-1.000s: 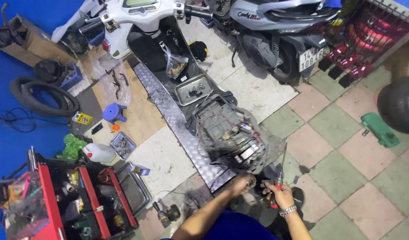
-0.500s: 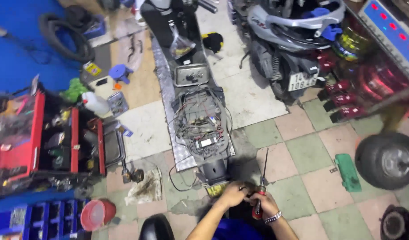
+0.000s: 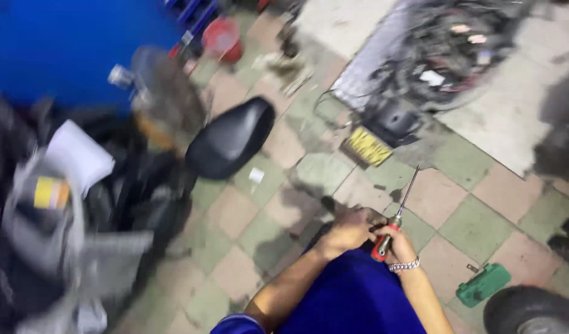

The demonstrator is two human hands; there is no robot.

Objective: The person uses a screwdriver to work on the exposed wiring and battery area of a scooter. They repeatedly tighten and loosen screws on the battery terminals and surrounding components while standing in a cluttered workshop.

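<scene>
View swung left since earlier; right hand (image 3: 400,245) grips red-handled screwdriver (image 3: 392,221); left hand (image 3: 349,230) curled alongside, grip unclear; black seat (image 3: 230,137) nearby.

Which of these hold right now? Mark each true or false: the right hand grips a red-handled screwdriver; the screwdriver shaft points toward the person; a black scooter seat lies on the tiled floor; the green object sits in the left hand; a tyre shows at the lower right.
1. The right hand grips a red-handled screwdriver: true.
2. Its shaft points toward the person: false, it points up and away, toward the stripped scooter frame.
3. A black scooter seat lies on the tiled floor: true.
4. The green object sits in the left hand: false, it lies on the floor to the right, apart from both hands.
5. A tyre shows at the lower right: true.
</scene>
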